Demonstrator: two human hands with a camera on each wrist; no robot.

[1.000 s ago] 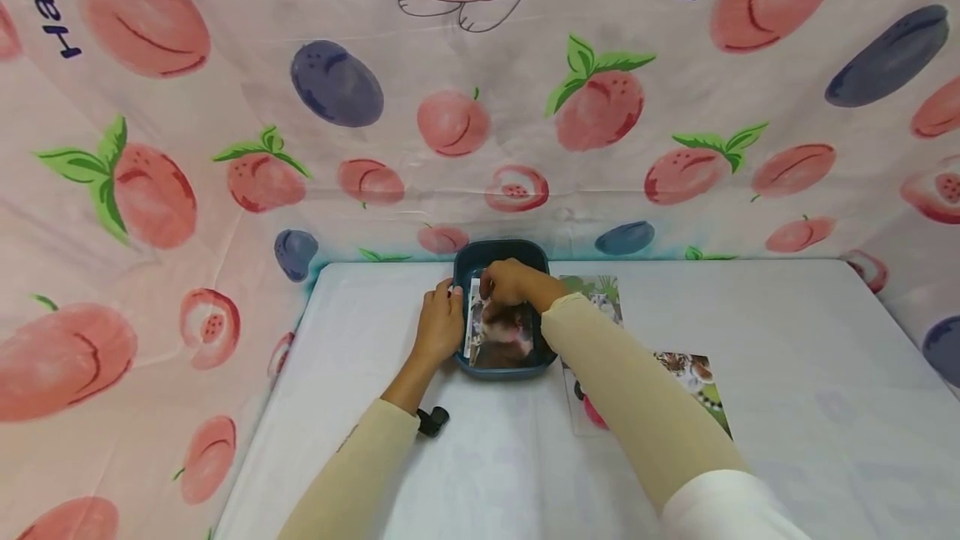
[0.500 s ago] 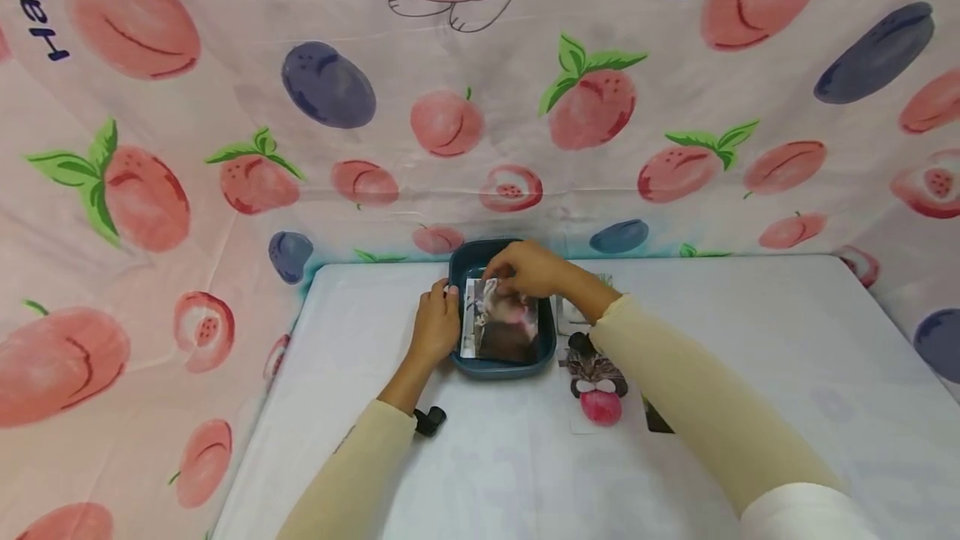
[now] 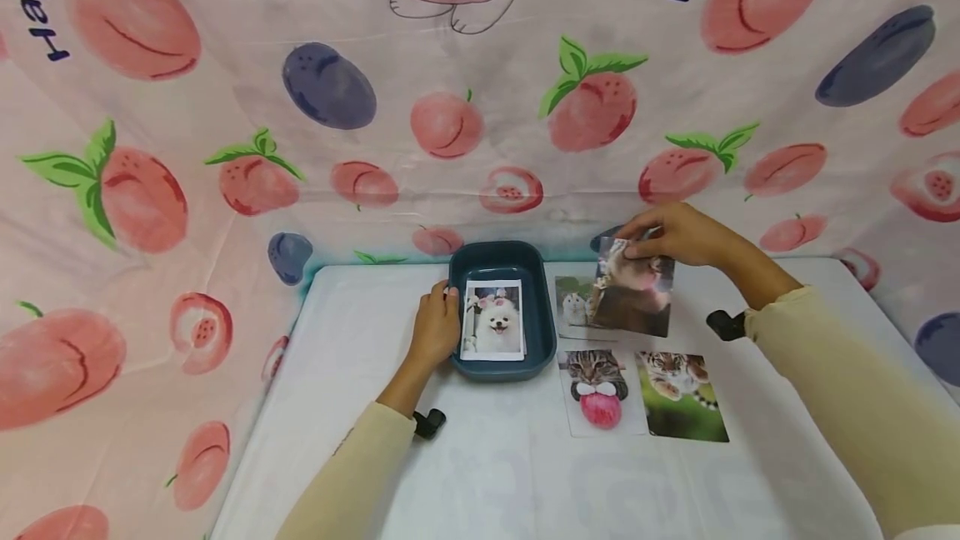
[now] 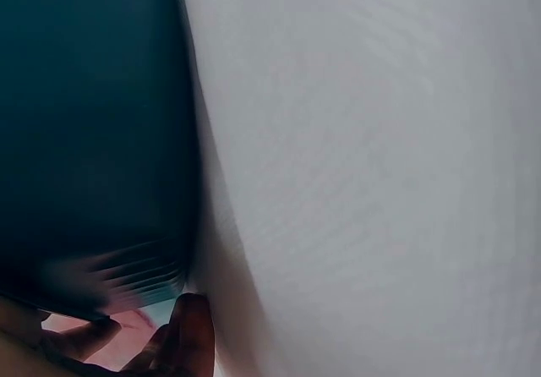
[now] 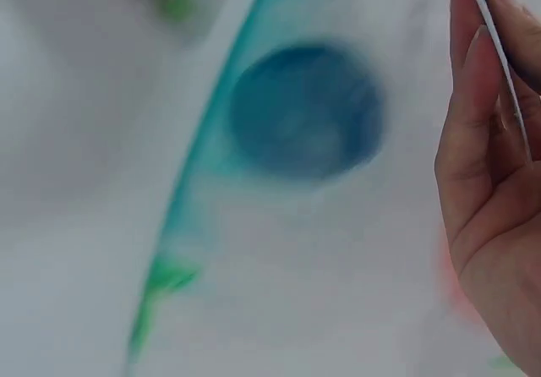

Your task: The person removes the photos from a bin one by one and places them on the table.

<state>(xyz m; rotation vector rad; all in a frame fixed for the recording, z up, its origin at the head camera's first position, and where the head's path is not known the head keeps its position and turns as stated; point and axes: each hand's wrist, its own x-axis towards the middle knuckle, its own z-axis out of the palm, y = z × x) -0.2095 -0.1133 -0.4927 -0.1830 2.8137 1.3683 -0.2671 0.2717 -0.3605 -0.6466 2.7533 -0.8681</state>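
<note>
In the head view my right hand (image 3: 678, 236) pinches a photo card (image 3: 633, 298) by its top edge, above the table to the right of the tray. The right wrist view shows this card (image 5: 505, 73) edge-on between thumb and fingers. My left hand (image 3: 437, 323) grips the left rim of a dark blue tray (image 3: 502, 371). A photo card of a white fluffy dog (image 3: 495, 323) lies in the tray; whether more lie beneath it cannot be told. The held card partly covers a card with a white animal (image 3: 575, 307) on the table.
A cat card (image 3: 600, 390) and a tiger-cub card (image 3: 684, 397) lie side by side on the white table (image 3: 480, 465), right of the tray. Behind the table hangs a fruit-print cloth (image 3: 442, 123). Black wrist devices (image 3: 726, 325) show at both sleeves.
My right hand has lifted the top card out of the tray and carried it right, uncovering the dog card. My left hand has stayed at the tray's left rim.
</note>
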